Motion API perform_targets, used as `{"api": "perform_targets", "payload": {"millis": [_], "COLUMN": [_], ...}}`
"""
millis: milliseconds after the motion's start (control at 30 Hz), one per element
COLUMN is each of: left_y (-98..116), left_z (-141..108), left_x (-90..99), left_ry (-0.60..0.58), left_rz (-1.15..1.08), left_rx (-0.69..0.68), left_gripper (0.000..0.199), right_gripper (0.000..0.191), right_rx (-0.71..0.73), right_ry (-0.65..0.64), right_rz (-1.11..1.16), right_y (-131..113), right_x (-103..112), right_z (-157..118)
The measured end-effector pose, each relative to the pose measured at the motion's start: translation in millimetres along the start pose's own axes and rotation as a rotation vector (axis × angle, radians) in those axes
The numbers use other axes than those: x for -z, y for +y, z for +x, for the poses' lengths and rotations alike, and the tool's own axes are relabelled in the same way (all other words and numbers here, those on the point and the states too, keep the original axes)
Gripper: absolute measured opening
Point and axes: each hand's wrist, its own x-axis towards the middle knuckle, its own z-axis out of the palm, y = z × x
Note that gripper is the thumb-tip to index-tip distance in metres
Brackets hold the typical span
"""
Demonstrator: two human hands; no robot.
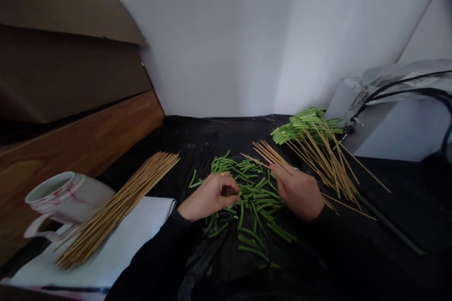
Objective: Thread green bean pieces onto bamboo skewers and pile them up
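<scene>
Cut green bean pieces [263,195] lie scattered on black plastic sheeting in front of me. My left hand [212,195] is over their left side, thumb and fingertips curled together in a pinch. Green shows right at those fingertips, but whether a bean piece is between them is unclear. My right hand [300,193] is closed around several thin bamboo skewers [270,152] at the right of the beans. One skewer [256,160] stands apart from that bunch, its tip pointing left toward my left hand.
Loose skewers [332,160] rest against a pile of bean lengths [307,124] at the back right. A large skewer bundle [120,209] lies at left over white paper [141,221], beside a mug [70,197]. A cardboard box [70,66] and a white box with cables [402,122] flank the surface.
</scene>
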Motion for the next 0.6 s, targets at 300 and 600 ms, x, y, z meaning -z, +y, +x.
{"api": "perform_targets", "payload": {"millis": [300, 600], "left_y": [-2.7, -3.2], "left_z": [1.7, -0.6], "left_x": [9.4, 4.4], "left_ry": [0.12, -0.025], "left_rz": [-0.082, 0.155], "left_rx": [0.078, -0.032], "left_gripper": [0.022, 0.018], "right_gripper": [0.027, 0.025], "right_rx": [0.004, 0.008], "right_ry": [0.006, 0.003], "right_rz": [-0.001, -0.017], "right_y": [-0.2, -1.6], "right_x": [0.8, 0.7], "right_z": [0.1, -0.8]}}
